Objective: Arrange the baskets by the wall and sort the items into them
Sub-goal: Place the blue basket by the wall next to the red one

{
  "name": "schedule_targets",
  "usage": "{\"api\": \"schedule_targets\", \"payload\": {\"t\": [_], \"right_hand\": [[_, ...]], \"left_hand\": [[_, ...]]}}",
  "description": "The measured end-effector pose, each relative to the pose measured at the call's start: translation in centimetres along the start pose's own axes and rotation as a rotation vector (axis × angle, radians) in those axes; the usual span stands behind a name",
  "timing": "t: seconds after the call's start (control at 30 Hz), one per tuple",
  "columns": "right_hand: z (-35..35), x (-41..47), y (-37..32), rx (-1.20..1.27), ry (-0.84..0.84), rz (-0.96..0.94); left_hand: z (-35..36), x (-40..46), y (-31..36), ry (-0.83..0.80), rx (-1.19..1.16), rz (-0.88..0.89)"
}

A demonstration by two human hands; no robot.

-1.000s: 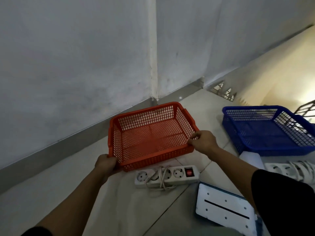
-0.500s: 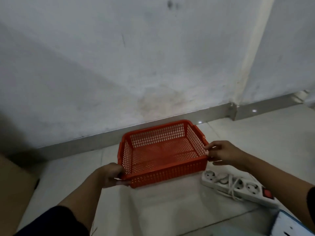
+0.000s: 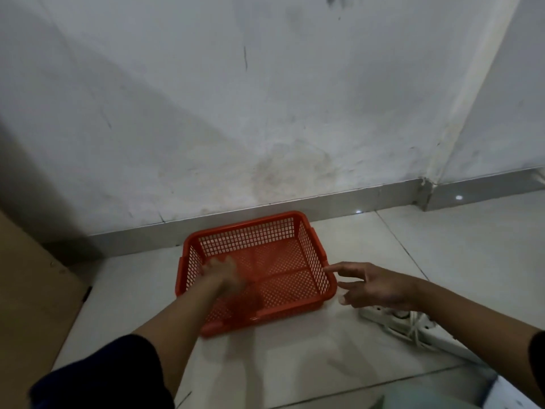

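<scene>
**Basket down by the wall, hands off**

The wall and skirting sit just behind your orange basket, which rests on the floor tiles. Your right hand hovers beside its corner with fingers spread, gripping nothing. Your left hand blurs over the basket; I cannot tell its fingers. A careless sweep could knock the basket askew or snag the power strip.

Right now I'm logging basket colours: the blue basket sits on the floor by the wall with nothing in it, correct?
Not quite: the basket is orange, not blue, as the head view shows. It does sit on the floor by the wall, with no items in it.
</scene>
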State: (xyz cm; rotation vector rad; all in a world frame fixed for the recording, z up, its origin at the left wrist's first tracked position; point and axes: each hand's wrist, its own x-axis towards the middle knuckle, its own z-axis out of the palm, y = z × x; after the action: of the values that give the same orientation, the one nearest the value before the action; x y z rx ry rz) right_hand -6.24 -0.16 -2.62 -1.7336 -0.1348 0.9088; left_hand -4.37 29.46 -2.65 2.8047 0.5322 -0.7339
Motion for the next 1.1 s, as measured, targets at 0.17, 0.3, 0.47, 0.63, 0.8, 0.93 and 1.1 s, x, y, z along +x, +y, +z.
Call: {"api": "schedule_targets", "payload": {"t": [0.17, 0.3, 0.47, 0.63, 0.8, 0.93, 1.1], "right_hand": [[-3.4, -3.1, 0.7, -0.149, 0.272, 0.080], [-7.3, -8.1, 3.7, -0.277, 0.605, 0.174], [-11.7, -16.2, 9.2, -0.479, 0.907, 0.385], [-15.5, -22.8, 16.7, -0.515, 1.067, 0.647], [-17.6, -22.6, 20.5, -0.477, 1.189, 0.814], [-18.0, -21.3, 21.9, -0.751, 1.254, 0.885], [-16.8, -16.0, 21.2, -0.857, 1.197, 0.564]], "left_hand": [[0.0, -2.2, 11.1, 0.052, -0.030, 0.422], [1.9, -5.8, 20.7, -0.051, -0.112, 0.718], [5.9, -10.9, 29.4, -0.185, -0.225, 0.988], [10.5, -13.1, 34.0, -0.274, -0.127, 1.174], [12.5, -10.8, 34.1, -0.298, -0.048, 1.209], [13.3, -9.6, 34.0, -0.292, -0.085, 1.171], [13.8, -9.4, 33.8, -0.331, -0.183, 1.110]]}}
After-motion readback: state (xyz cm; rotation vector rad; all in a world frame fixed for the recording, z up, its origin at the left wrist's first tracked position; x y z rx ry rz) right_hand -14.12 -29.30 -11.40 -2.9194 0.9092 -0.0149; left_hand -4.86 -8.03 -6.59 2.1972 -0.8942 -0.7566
